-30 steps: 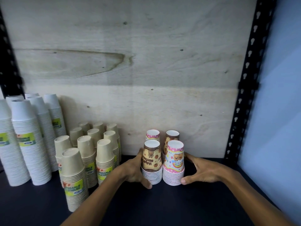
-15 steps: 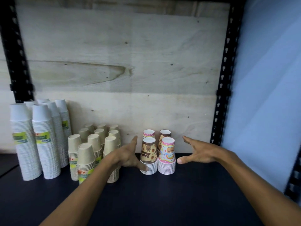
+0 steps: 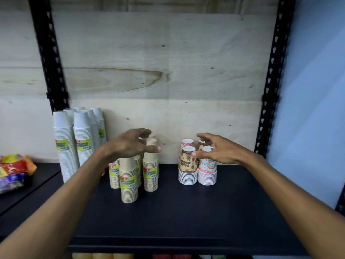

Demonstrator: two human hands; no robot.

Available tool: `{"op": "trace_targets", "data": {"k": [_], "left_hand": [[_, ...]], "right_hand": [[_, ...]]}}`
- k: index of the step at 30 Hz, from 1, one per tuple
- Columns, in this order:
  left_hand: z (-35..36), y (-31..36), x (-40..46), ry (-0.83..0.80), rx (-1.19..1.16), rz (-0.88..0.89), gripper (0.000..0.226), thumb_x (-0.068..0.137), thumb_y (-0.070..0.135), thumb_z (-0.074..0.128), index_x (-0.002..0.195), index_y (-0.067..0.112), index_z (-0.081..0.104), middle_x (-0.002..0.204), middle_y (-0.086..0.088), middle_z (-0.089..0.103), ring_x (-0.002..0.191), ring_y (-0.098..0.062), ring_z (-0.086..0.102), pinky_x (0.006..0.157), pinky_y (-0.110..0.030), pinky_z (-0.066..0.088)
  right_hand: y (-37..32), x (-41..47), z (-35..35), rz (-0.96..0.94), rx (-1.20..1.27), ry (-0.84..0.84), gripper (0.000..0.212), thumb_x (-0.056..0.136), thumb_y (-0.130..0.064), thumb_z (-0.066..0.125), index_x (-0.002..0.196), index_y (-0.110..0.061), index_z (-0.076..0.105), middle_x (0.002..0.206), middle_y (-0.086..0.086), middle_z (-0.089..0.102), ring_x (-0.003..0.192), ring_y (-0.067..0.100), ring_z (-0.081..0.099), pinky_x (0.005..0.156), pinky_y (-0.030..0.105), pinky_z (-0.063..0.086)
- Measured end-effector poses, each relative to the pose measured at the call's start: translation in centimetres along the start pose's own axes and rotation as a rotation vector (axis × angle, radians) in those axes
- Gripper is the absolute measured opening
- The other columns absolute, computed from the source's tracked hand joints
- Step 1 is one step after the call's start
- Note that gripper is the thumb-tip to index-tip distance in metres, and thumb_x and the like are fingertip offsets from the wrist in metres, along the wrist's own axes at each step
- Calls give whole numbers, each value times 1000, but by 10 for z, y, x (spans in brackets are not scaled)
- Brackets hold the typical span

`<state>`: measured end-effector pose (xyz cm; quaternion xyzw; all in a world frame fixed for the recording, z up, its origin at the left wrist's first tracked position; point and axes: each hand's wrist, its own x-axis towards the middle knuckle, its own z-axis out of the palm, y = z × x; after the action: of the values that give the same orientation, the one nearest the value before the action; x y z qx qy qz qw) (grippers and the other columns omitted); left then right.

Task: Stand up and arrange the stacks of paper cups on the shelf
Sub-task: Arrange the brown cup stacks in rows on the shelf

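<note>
on the dark shelf [image 3: 186, 212], seen from the head camera, every stack in view stands upright with its long axis vertical, cups upside down. the four printed paper cup stacks [image 3: 197, 165] form a tight block right of centre, the two front ones touching side by side, the two behind mostly hidden. the kraft paper cup stacks [image 3: 128, 182] cluster left of centre, well apart from the printed block across a bare gap of shelf. the tall white cup stacks [image 3: 74, 139] stand further left against the plywood back panel [image 3: 168, 71].

the right hand [image 3: 218, 151] is the nearer one to the printed block: it hovers at the level of the top cups, just right of and partly in front of them, fingers spread and curled, thumb tip [image 3: 194, 154] at the rim of the front brown cup. whether the thumb touches is too close to tell; it grips nothing. the left hand [image 3: 130, 144] hangs above and in front of the kraft cluster, fingers loosely splayed, index finger pointing right over the top of the right-hand kraft stack, holding nothing. contact there also cannot be told.

judging from this, the stacks look arranged already; any next nudge to the printed block would fall to the right hand, pressing leftward low on the stack rather than at the top, where a push could tip it.

a pile of coloured packets [image 3: 13, 171] lies on the neighbouring shelf at far left.
</note>
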<state>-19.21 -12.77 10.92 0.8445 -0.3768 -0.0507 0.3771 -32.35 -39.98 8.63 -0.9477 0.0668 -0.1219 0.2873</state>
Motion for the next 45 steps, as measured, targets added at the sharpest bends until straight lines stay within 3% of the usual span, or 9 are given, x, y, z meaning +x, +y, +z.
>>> {"op": "trace_targets", "data": {"k": [9,14,18,22,26,31,35,40,45], "left_hand": [[-39,-76,-30,206,-43,-60,131,48,74,79,154,19,23,157,-1,33,137,-20,41,105,-38,41],[-30,-113,-35,85,-182,-50,156,33,73,83,156,16,7,158,4,28,134,-6,31,112,-30,30],[-22,-140,-30,-33,-202,-15,142,39,71,85,153,28,11,145,30,30,135,1,25,117,-29,22],[-12,-169,-20,-88,-228,-56,155,45,66,88,155,25,-13,161,14,8,148,-6,10,122,-36,13],[-2,-182,-16,-145,-322,-17,151,43,65,89,153,35,-9,149,29,15,141,6,17,115,-24,17],[6,-205,-8,-190,-368,-36,146,48,53,94,152,44,-9,157,25,15,145,0,15,121,-38,16],[5,-221,-3,-200,-437,-110,155,47,41,98,151,40,-17,163,13,5,149,-6,8,122,-42,13],[11,-234,6,-197,-477,-97,156,45,42,98,152,40,-16,161,18,6,148,-3,9,121,-36,14],[15,-237,19,-172,-535,-49,154,41,49,97,154,37,-7,157,17,28,141,1,31,117,-32,29]], "right_hand": [[-40,28,76,-8,119,-93,109,73,-64,75,157,-28,16,159,2,32,142,15,38,115,36,36],[-43,41,107,4,99,-139,119,73,-60,77,159,-24,4,164,5,21,149,14,26,120,34,28],[-36,50,120,37,59,-179,129,66,-65,80,159,-24,0,166,2,16,150,14,21,121,38,27],[-30,61,131,57,24,-220,136,63,-67,80,159,-23,-5,167,-1,7,152,16,16,122,38,23],[-24,67,142,65,71,-247,136,65,-63,82,159,-21,-7,167,-5,1,152,15,12,123,35,19],[-14,78,162,72,106,-275,139,57,-67,84,159,-28,-3,166,-10,11,149,7,16,122,32,19],[-11,83,175,32,248,-297,112,76,-31,86,156,-29,8,147,-24,30,136,-5,27,104,5,24],[-5,97,184,23,300,-279,116,71,-34,89,157,-31,10,145,-21,45,133,-2,43,112,19,33],[-2,105,184,-11,346,-299,124,69,-32,90,157,-36,3,144,-25,44,131,-7,44,110,16,36]]}}
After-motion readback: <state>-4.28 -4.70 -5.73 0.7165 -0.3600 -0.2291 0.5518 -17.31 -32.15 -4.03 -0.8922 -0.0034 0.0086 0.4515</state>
